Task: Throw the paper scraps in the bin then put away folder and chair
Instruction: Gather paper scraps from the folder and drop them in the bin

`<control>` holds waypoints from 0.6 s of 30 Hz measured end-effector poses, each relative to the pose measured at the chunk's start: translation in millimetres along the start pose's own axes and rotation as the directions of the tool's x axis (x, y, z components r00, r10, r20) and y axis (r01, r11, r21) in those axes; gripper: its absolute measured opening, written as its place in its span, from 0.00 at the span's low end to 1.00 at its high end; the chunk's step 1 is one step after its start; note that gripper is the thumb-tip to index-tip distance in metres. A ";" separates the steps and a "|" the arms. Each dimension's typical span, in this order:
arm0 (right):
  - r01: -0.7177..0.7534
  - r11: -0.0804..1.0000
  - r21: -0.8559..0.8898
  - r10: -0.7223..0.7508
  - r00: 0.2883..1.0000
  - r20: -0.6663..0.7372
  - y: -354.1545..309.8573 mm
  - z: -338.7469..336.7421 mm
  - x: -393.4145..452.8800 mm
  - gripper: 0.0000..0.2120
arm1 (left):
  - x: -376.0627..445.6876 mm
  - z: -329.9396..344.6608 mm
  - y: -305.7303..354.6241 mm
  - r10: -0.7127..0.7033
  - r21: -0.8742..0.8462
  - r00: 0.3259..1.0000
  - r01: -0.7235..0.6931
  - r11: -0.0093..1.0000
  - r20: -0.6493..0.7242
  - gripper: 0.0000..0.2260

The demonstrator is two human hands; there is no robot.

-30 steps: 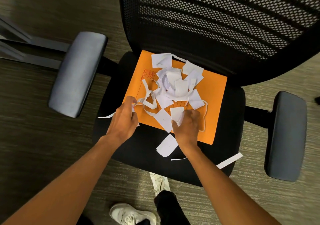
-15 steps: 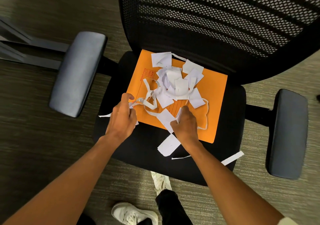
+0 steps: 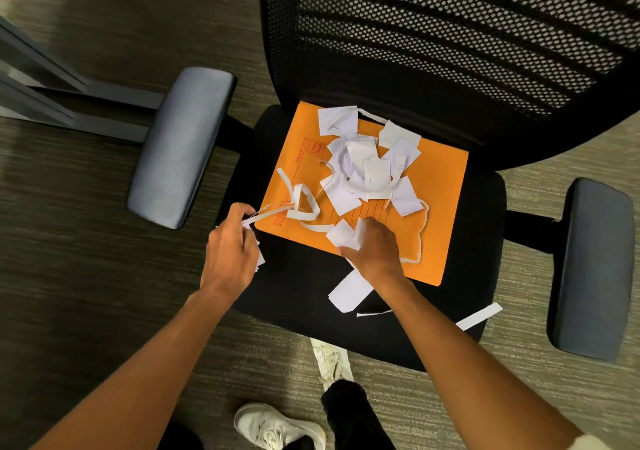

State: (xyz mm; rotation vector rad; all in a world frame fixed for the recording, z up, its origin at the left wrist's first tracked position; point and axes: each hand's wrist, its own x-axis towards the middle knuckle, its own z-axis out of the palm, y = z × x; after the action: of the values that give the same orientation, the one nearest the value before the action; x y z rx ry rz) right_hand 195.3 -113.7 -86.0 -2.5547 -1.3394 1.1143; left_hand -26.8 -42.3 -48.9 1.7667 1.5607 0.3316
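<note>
An orange folder (image 3: 440, 186) lies on the black seat of an office chair (image 3: 460, 297). White paper scraps (image 3: 370, 165) are heaped on the folder's far half. My left hand (image 3: 228, 255) is at the folder's near left corner, closed on a long curled paper strip (image 3: 301, 204) and some scraps. My right hand (image 3: 374, 249) rests on the folder's near edge, fingers closed on a few scraps (image 3: 343, 235). Loose scraps lie on the seat: a wide piece (image 3: 349, 292) under my right wrist and a strip (image 3: 479, 315) at the seat's front right edge.
The chair's mesh back (image 3: 450, 34) rises behind the folder. Grey armrests stand to the left (image 3: 180, 145) and right (image 3: 592, 269). A metal desk leg (image 3: 69, 103) crosses the carpet at the left. My white shoes (image 3: 277, 425) are on the floor below the seat.
My left hand has drawn the long strip leftward off the folder's edge. My right hand has gathered scraps near the folder's front edge and closed tighter on them.
</note>
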 end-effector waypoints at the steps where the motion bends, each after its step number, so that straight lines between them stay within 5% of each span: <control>1: -0.002 1.000 -0.001 0.002 1.000 0.010 -1.7 0.9 0.7 0.30 | 2.3 1.8 0.6 0.011 0.008 1.000 -0.011 1.000 -0.010 0.12; 8: 0.125 0.984 0.127 -0.120 0.992 -0.046 1.1 6.9 -15.8 0.17 | 18.9 33.0 27.8 0.074 -0.051 0.997 -0.072 0.996 0.029 0.14; 13: 0.259 0.909 0.328 -0.186 0.953 -0.237 12.4 -2.5 -33.7 0.06 | 30.9 61.2 49.3 -0.048 0.135 0.997 0.040 0.990 0.059 0.31; 18: 0.315 0.833 0.454 -0.168 0.927 -0.334 25.1 -21.6 -44.1 0.07 | 44.5 85.3 64.8 -0.202 0.237 0.979 0.196 0.952 -0.001 0.25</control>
State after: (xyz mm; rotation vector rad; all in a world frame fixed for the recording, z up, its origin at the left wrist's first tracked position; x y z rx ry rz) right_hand 210.0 -155.8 -53.6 -2.0039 -1.0871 0.8651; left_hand 85.1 -29.8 -76.7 1.7600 1.8047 0.0263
